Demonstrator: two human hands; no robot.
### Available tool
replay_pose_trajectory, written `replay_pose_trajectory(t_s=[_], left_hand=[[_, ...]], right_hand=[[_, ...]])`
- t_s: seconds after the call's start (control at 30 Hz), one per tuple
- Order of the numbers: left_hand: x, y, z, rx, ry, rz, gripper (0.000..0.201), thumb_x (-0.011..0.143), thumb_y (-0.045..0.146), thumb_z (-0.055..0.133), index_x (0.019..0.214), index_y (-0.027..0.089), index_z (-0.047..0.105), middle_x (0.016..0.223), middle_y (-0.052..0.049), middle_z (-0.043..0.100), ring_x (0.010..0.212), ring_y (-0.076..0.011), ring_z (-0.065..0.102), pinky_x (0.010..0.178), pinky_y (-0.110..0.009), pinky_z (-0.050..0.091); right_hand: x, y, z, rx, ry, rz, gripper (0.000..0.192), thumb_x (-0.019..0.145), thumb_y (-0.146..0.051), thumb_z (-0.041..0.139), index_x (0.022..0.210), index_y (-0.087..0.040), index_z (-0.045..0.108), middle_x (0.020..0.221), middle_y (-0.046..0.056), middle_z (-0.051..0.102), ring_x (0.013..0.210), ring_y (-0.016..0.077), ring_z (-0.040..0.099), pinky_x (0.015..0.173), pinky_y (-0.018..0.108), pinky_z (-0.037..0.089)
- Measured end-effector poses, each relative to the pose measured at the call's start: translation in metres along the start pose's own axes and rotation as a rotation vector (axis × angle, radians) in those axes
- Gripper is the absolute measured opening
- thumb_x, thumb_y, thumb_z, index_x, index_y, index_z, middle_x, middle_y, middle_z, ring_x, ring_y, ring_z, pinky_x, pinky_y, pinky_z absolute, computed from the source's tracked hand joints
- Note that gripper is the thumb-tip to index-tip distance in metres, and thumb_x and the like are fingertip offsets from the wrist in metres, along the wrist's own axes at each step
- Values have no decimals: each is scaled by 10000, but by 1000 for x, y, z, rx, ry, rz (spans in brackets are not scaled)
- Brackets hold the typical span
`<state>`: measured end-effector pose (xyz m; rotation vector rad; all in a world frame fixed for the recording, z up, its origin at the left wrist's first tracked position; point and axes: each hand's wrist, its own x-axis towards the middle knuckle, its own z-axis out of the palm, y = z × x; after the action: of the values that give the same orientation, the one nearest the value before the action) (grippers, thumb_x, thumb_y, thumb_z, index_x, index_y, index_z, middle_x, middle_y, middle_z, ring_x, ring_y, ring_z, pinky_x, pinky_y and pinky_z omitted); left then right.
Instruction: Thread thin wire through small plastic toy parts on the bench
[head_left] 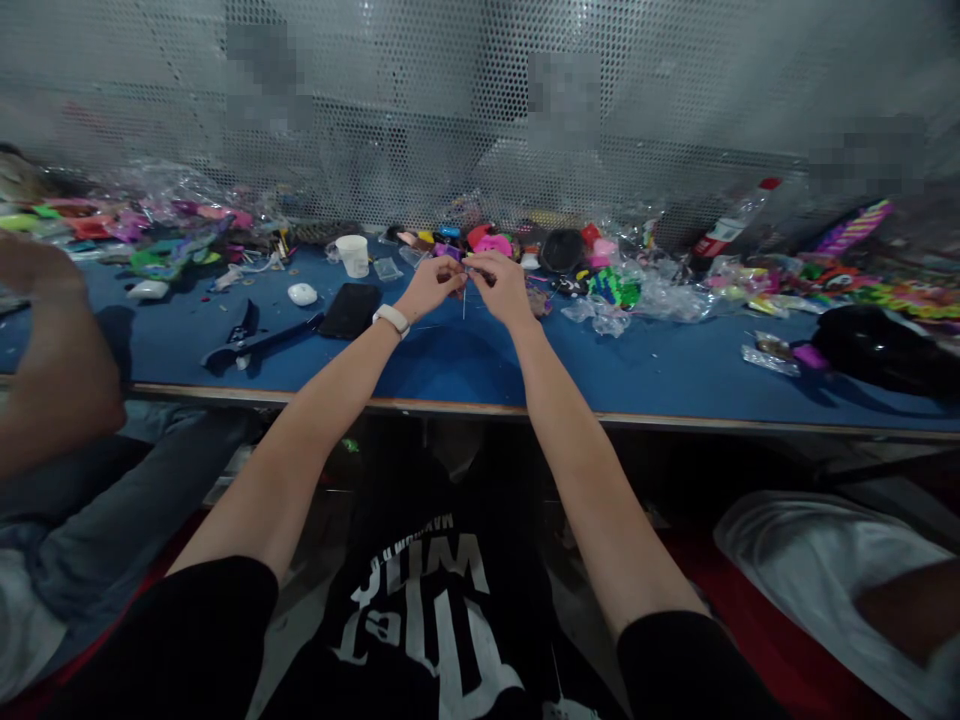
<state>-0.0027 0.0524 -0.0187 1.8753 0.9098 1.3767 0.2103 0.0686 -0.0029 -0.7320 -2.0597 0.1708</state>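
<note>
left hand (pixel 433 287) and right hand (pixel 504 287) pinched together over blue tabletop (pixel 480 360), gripping a small item (pixel 466 270) too tiny to identify, thin thread hanging below, faces behind mesh blurred

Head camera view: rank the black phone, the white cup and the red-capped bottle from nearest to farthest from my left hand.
From the left hand:
1. Black phone, flat on the blue table, just to its left.
2. White cup, farther back on the left, near the mesh screen.
3. Red-capped bottle, lying far off to the right.
</note>
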Motion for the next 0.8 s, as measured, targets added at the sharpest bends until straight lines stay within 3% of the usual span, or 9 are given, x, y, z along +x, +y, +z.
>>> replay_pose_trajectory(t_s=[0.3,0.53,0.7,0.8], left_hand=[[2,-6,-2,-9,10,-7,410,1054,569,899,957,233,685,808,-61,753,743,-198,761,811,-404,719],[1,-6,-4,9,-4,30,472,1053,653,890,982,227,700,842,-75,754,765,-224,778,852,-468,740],[1,-3,-3,30,21,47,554,1023,744,896,990,224,709,813,-58,734,762,-221,788,817,-434,743],[1,-5,-3,18,17,52,507,1036,685,907,1011,215,717,832,-59,737,768,-216,791,823,-423,742]], right_hand=[[0,3,3,16,-7,-3,293,1177,-502,751,1357,-335,910,1408,127,870,1431,415,794,1333,747,596],[0,1,1,-6,-15,-27,348,1178,-528,744,1472,-384,864,1620,109,766,1608,438,678,1356,783,569],[1,-10,-2,8,0,-12,348,1188,-514,715,1458,-356,868,1549,113,821,1556,409,730,1375,759,560],[1,-10,-2,11,0,-9,334,1186,-483,725,1463,-366,869,1557,101,827,1540,403,747,1373,749,564]])
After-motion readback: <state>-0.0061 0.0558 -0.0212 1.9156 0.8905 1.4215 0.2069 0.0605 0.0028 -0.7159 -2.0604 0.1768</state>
